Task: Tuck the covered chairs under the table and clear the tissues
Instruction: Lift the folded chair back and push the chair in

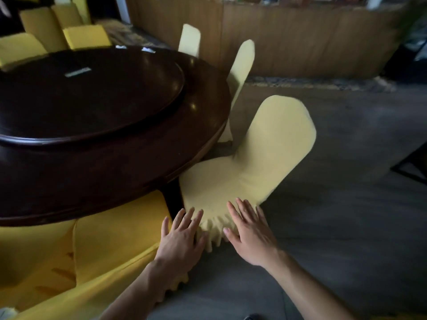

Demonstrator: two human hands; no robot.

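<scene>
A pale yellow covered chair stands at the right edge of the round dark wooden table, its seat partly under the rim. My left hand and my right hand lie flat with fingers spread on the near side of its seat cover, at the pleated skirt. Neither hand holds anything. A darker yellow covered chair stands close at lower left, under my left forearm. White tissues lie at the table's far edge, and a flat pale item lies on the turntable.
Two more pale covered chairs stand tucked along the table's far right. Several yellow chairs line the far left. A wooden panelled counter runs behind. Grey floor spreads to the right, with a dark frame at the edge.
</scene>
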